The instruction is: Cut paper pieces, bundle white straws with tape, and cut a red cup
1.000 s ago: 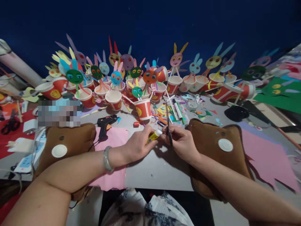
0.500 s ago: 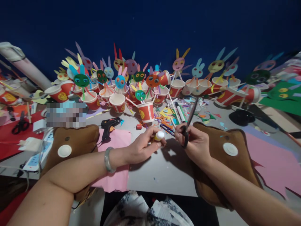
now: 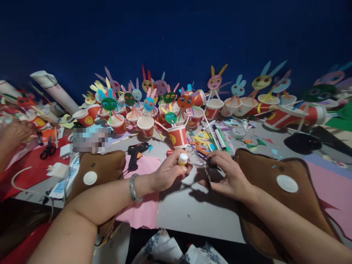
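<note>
In my left hand point(image 3: 173, 167) is a small yellow glue stick point(image 3: 183, 160), upright with its white end showing above my fingers. My right hand point(image 3: 225, 174) grips a pair of scissors point(image 3: 206, 166) by the black handles, thumb and fingers spread in the loops. Their blades point left and reach the glue stick just below its white end; whether they touch it, I cannot tell. Just behind my left hand lies a small red cap point(image 3: 169, 152). A red paper cup point(image 3: 177, 136) with a green rabbit-face cutout point(image 3: 170, 117) stands beyond my hands.
Several cups with paper rabbit faces line the back. A black glue gun point(image 3: 135, 156) rests by pink paper point(image 3: 144, 200). Brown cushions point(image 3: 103, 165) flank my arms. Paper scraps and a marker point(image 3: 219, 137) lie behind my right hand. Another person's hand point(image 3: 13, 132) shows at far left.
The scissors have swung down from pointing up to pointing left at the glue stick, with my right fingers now spread in the handles. The view has shifted left, and another person's hand appears.
</note>
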### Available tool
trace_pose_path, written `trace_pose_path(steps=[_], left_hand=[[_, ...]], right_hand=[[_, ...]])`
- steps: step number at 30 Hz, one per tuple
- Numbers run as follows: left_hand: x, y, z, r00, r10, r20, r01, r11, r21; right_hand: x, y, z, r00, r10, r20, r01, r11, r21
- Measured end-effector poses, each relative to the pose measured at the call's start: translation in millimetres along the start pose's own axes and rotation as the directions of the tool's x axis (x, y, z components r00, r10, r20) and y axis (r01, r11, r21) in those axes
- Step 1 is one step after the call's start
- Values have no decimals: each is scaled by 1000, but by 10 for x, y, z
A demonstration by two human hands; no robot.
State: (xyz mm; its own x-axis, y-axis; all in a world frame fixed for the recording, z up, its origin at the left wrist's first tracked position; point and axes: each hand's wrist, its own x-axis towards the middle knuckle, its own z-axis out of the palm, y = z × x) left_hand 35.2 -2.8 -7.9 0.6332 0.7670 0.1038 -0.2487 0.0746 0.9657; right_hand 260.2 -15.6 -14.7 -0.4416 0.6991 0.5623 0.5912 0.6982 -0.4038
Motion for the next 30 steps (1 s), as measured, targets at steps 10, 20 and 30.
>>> trace_pose_path(steps=[10,20,30], left_hand=[[-36,132,34,996,-89,-6,89,994,62],[-21,138,24,985,-161,64,160,987,15],[-24,66,-48,982,-145,124,140,989,49]], right_hand=[[-46,51,18,997,-63,33,66,991,-116],[-44,92,-47,994,-99,46,105,985,-135],[-37,121,-75,981,-190,45,195,957,-214]])
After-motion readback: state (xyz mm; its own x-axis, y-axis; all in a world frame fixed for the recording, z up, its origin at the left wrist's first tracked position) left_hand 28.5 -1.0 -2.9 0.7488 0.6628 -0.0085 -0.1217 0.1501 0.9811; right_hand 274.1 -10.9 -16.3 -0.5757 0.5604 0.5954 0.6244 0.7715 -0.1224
